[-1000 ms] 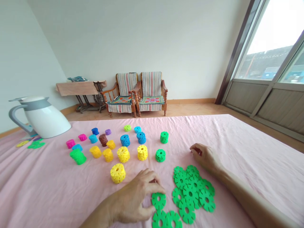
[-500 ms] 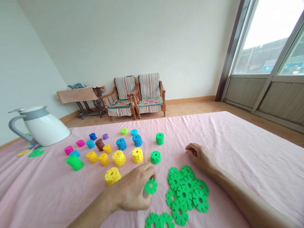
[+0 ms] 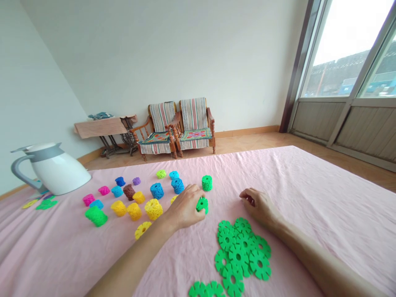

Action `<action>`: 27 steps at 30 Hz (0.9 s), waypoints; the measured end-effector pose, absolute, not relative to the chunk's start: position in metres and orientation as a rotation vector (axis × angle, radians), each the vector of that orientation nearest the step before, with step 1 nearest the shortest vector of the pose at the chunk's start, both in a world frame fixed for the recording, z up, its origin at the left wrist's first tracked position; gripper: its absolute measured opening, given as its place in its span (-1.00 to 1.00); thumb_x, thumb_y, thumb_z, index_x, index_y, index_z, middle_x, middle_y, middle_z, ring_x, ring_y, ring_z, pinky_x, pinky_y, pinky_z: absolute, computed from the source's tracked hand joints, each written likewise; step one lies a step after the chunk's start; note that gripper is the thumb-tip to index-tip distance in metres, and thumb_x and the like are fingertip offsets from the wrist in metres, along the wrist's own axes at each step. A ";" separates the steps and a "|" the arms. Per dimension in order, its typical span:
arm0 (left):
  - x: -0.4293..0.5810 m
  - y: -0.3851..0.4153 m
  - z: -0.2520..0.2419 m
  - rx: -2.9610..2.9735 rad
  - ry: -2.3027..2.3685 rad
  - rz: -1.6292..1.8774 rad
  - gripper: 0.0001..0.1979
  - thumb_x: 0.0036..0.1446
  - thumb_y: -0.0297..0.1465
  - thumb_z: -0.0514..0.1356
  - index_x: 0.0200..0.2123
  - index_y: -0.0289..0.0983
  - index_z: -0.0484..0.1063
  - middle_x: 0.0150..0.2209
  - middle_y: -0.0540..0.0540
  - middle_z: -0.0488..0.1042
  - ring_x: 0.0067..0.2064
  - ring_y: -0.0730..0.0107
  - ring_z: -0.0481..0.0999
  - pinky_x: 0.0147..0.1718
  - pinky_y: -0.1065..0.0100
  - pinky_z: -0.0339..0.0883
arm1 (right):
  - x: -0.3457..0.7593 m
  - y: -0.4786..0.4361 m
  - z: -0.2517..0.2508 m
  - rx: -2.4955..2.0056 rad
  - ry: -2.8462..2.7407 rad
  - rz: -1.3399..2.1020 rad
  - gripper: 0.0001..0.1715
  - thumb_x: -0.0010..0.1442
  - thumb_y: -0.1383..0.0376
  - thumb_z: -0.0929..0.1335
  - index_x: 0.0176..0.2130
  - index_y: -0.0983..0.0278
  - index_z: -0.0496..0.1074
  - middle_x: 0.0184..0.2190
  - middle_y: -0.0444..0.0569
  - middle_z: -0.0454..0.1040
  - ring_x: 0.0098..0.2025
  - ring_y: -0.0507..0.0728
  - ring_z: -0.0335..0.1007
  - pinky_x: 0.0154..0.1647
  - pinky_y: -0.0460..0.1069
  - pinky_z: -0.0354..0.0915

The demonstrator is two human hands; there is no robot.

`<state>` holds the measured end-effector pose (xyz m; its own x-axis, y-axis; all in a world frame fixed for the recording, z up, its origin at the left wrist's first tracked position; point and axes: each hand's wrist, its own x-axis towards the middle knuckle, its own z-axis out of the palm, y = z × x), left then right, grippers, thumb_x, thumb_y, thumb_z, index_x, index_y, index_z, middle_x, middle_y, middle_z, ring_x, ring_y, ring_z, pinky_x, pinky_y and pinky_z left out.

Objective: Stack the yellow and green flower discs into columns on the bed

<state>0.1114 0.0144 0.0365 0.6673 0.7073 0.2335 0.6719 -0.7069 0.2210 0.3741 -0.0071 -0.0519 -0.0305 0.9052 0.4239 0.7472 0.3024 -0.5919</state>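
My left hand is closed on a green snowflake disc with notched edges and a round hole. It holds the disc at the short green stack, which the fingers partly cover. Just behind stands another green stack. Resting on the cloth to the right, my right hand has its fingers curled in, with nothing visible in them. Between my forearms lies a loose pile of green discs, overlapping and flat. Two more green discs lie at the bottom edge, cut off by the frame.
Left of my hand stand several stacks of discs, among them a yellow stack, a blue stack and a brown stack. A white jug stands at the far left of the pink cloth. Two armchairs are beyond the table.
My left hand has moved forward and slightly right, carrying the green disc from beside the loose pile to the short green stack. My right hand has stayed in place.
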 end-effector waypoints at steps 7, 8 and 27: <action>0.104 -0.009 0.031 2.705 1.267 0.662 -0.77 0.03 -0.55 0.10 -0.20 -0.24 0.34 -0.19 -0.08 0.41 -0.09 0.23 0.40 -0.11 0.25 0.27 | 0.373 -0.007 -0.055 -1.473 -1.760 0.270 -0.77 0.03 0.41 0.21 -0.33 0.27 0.41 -0.48 -0.10 0.43 -0.49 0.04 0.35 -0.45 -0.06 0.25; 0.101 -0.016 0.028 2.665 1.357 0.733 -0.82 0.06 -0.56 0.07 -0.26 -0.23 0.33 -0.23 -0.08 0.42 -0.14 0.24 0.42 -0.16 0.26 0.28 | 0.371 -0.008 -0.053 -1.469 -1.743 0.290 -0.75 0.05 0.40 0.20 -0.29 0.28 0.42 -0.47 -0.09 0.46 -0.48 0.05 0.36 -0.44 -0.06 0.26; 0.084 -0.043 -0.007 2.439 1.396 0.763 -0.71 0.02 -0.68 -0.01 -0.31 -0.21 0.35 -0.29 -0.07 0.44 -0.18 0.26 0.44 -0.19 0.25 0.32 | 0.288 -0.015 -0.026 -1.226 -1.976 0.531 -0.38 0.07 0.55 0.12 0.13 0.30 0.14 -0.17 0.06 0.57 -0.16 0.15 0.47 -0.11 0.10 0.32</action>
